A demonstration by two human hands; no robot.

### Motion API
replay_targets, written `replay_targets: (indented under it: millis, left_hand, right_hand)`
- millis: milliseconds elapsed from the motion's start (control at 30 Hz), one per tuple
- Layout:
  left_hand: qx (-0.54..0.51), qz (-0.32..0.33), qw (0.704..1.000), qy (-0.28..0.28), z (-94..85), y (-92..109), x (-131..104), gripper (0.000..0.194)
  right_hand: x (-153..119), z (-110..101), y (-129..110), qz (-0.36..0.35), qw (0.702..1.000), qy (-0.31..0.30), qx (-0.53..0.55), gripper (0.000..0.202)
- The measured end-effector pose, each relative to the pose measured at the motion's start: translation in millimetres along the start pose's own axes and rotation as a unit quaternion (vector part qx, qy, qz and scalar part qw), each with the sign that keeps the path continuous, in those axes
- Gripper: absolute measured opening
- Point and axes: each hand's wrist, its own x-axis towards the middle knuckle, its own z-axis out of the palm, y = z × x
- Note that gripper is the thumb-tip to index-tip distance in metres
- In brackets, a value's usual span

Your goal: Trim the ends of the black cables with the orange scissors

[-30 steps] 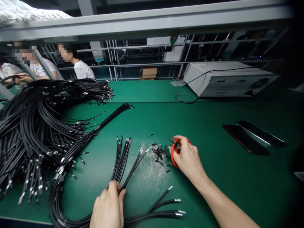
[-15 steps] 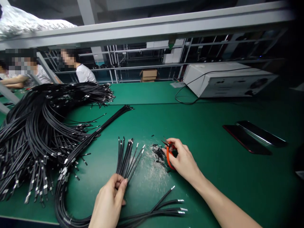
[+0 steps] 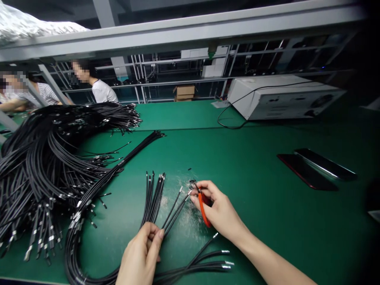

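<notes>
My left hand (image 3: 144, 251) is closed around a fanned bunch of black cables (image 3: 152, 202) with silvery tips. A few of these cables lean right, toward my other hand. My right hand (image 3: 219, 211) is closed on orange-handled cutters (image 3: 204, 208), and its fingertips meet the tip of one leaning cable. Whether the fingers pinch that tip I cannot tell. Under and beside the cutters lie short black offcuts (image 3: 192, 182) and fine pale strands, partly hidden by my hand. More cable ends with silvery tips (image 3: 227, 252) lie below, near my right forearm.
A large heap of black cables (image 3: 38, 158) covers the left of the green table (image 3: 246, 166). One long bundle (image 3: 133, 152) curves beside it. Two dark flat devices (image 3: 316, 170) lie at the right, a white box (image 3: 279, 99) behind. Two people (image 3: 102, 91) sit at the far left.
My right hand and the cutters have moved left and slightly down to the leaning cable tips. Some cables in my left hand now spread further right, apart from the rest.
</notes>
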Motion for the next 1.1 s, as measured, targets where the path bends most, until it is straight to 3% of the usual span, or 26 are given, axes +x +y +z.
replay_targets:
  millis: [300,467,567,700,833,1100]
  left_hand:
    - [-0.045,-0.002,0.998,0.034,7.2,-3.8,-0.2,0.037]
    - [0.127,0.058,0.978,0.155,12.9,-10.0,0.6,0.025]
    - [0.199,0.112,0.956,0.185,16.0,-9.0,3.3,0.021]
    - [0.146,0.183,0.964,0.129,21.3,8.8,8.1,0.023]
    - [0.015,0.159,0.987,0.035,28.7,31.2,13.7,0.026]
    - [-0.058,0.123,0.99,0.045,36.8,34.1,17.7,0.023]
  right_hand:
    - [4.4,1.5,1.2,0.063,0.987,-0.029,0.147,0.033]
    - [4.6,0.1,0.3,0.074,0.982,-0.033,0.172,0.036]
    - [4.8,0.3,-0.2,0.078,0.98,-0.031,0.183,0.038]
    - [4.1,2.2,-4.1,0.077,0.976,-0.015,0.201,0.042]
    - [2.2,3.2,-11.3,0.085,0.967,-0.007,0.241,0.044]
    - [-0.9,3.2,-14.4,0.137,0.951,-0.049,0.272,0.047]
